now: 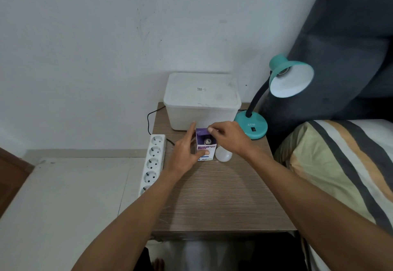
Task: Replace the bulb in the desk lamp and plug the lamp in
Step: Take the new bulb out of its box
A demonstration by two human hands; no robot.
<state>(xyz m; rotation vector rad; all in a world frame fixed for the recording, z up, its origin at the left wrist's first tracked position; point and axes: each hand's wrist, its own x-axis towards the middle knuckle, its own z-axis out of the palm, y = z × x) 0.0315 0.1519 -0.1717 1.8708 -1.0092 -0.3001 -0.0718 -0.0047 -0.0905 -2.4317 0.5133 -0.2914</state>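
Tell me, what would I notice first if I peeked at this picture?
Probably the bright teal desk lamp at the table's back right, its shade showing no bulb. Then the two hands in the middle: the left hand holds a small purple bulb box while the right hand opens its flap. A loose white bulb lies beside it.

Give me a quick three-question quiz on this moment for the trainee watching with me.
1. True or false: a bulb is already screwed into the teal lamp.
2. Which hand steadies the purple bulb box? A) left hand B) right hand
3. What lies on the table just right of the box?

Key: 1. False, the socket looks empty. 2. A; the right hand's fingers are at the open top flap. 3. A loose white bulb.
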